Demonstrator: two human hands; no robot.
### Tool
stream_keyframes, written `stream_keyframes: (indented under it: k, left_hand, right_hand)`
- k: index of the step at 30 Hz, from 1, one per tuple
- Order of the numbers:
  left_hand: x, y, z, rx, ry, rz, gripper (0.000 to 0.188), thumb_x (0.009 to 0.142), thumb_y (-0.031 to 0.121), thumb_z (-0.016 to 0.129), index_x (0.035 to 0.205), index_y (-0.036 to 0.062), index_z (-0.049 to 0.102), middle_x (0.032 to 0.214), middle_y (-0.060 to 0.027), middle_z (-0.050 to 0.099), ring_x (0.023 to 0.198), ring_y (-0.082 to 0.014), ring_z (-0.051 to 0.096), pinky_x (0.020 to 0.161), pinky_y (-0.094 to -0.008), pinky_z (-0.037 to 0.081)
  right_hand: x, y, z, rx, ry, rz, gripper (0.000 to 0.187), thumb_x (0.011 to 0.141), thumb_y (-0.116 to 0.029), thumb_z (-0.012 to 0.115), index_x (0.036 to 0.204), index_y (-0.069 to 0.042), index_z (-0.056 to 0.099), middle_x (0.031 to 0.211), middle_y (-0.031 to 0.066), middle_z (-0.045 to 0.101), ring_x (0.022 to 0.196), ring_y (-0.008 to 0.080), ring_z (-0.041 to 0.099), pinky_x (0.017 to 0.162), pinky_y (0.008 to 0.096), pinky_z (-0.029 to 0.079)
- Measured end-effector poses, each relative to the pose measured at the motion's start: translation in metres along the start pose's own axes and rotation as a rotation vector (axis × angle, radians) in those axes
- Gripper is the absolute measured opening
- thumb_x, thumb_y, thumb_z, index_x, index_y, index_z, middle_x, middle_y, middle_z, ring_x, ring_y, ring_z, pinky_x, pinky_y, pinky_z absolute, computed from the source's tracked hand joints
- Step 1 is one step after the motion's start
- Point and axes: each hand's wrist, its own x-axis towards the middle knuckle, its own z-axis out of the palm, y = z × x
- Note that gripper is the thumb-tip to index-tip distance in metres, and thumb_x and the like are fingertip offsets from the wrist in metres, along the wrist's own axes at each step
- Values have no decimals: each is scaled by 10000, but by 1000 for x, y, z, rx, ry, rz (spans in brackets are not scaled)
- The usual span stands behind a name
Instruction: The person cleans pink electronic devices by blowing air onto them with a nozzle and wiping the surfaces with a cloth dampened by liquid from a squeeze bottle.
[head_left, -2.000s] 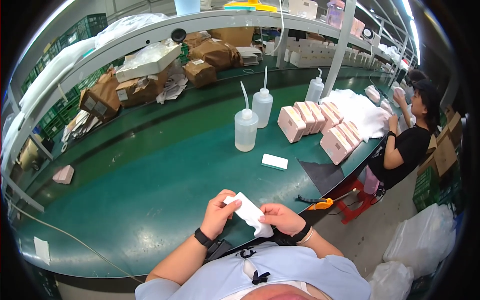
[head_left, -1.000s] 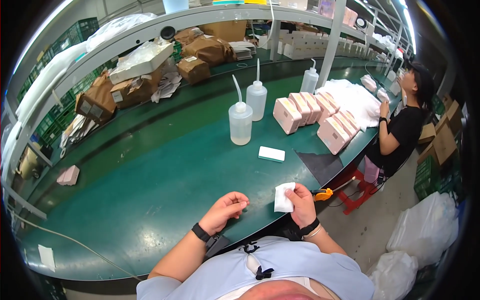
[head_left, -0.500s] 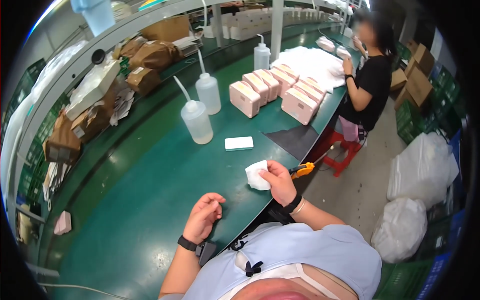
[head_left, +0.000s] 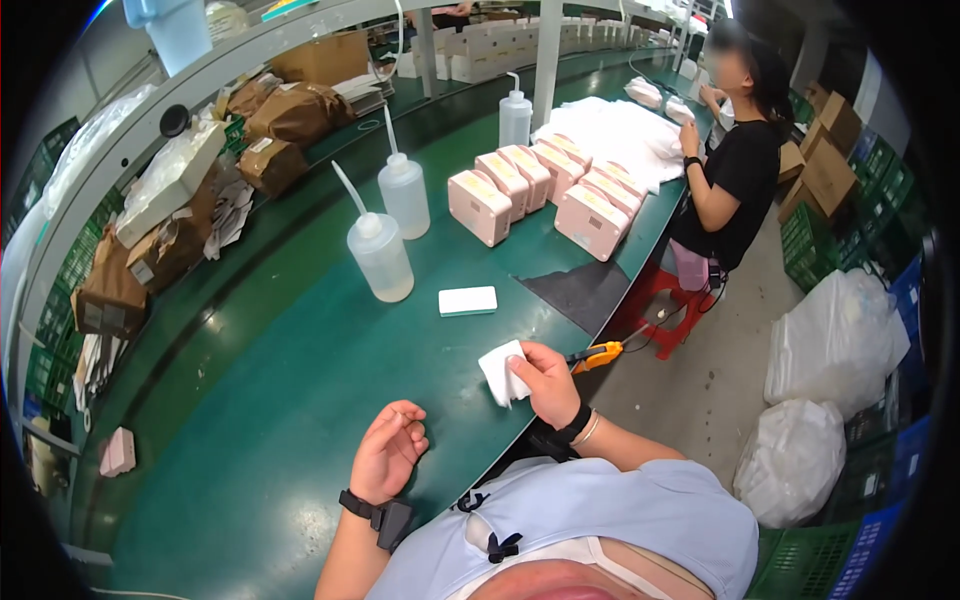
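My right hand (head_left: 548, 385) is closed on a folded white cloth (head_left: 500, 372), pinched between thumb and fingers above the green tabletop (head_left: 330, 400). My left hand (head_left: 389, 452) is held near the table edge, palm partly turned up, fingers loosely curled and holding nothing. Just beyond the cloth lies a small white block (head_left: 467, 301) with a green underside. A tool with an orange and black handle (head_left: 597, 356) and a thin shaft sticks out at the table edge beside my right hand. A dark grey cloth (head_left: 578, 295) lies flat beyond it.
Two squeeze bottles (head_left: 382, 262) with long spouts stand ahead, and another bottle (head_left: 515, 122) farther back. Several pink cases (head_left: 592, 220) stand by a heap of white wrapping (head_left: 615, 135). A person in black (head_left: 735, 180) works at the right. Brown parcels (head_left: 115, 285) line the left side.
My right hand and the cloth have come slightly nearer and to the left, the cloth now tilted. My left hand has shifted a little left. The whole view has turned slightly.
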Motion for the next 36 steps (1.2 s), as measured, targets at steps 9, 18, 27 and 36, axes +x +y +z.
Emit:
stream_keyframes:
  k: [9, 18, 27, 36]
  left_hand:
    - [2, 3, -6, -80, 18, 0, 219, 971, 236, 574, 1096, 57, 588, 1038, -55, 597, 798, -144, 518, 717, -284, 454]
    - [-2, -3, -10, -90, 25, -29, 234, 980, 242, 563, 1097, 40, 577, 1038, -59, 570, 805, -141, 503, 721, -288, 452]
    - [0, 8, -4, -32, 36, -28, 204, 989, 201, 553, 1102, 32, 562, 1061, -57, 579, 806, -128, 503, 723, -265, 451]
    - [22, 52, 53, 359, 277, 249, 449, 928, 112, 652, 1329, 4, 481, 1285, -124, 559, 1133, -215, 590, 965, -329, 491]
  right_hand:
    - [2, -5, 26, 30, 151, -77, 189, 980, -84, 586, 1120, 32, 638, 996, 49, 694, 875, 102, 649, 782, 254, 522]
    - [2, -1, 27, -21, 186, -76, 193, 961, -49, 592, 1134, 32, 622, 1039, 80, 702, 907, 123, 667, 814, 271, 535]
    - [11, -17, 14, 83, 138, 5, 278, 960, -36, 596, 1226, 43, 578, 1080, 95, 698, 921, 141, 677, 779, 263, 546]
    - [10, -8, 7, 154, 140, 26, 342, 949, 4, 586, 1285, 43, 533, 1140, 96, 672, 999, 152, 664, 872, 278, 536]
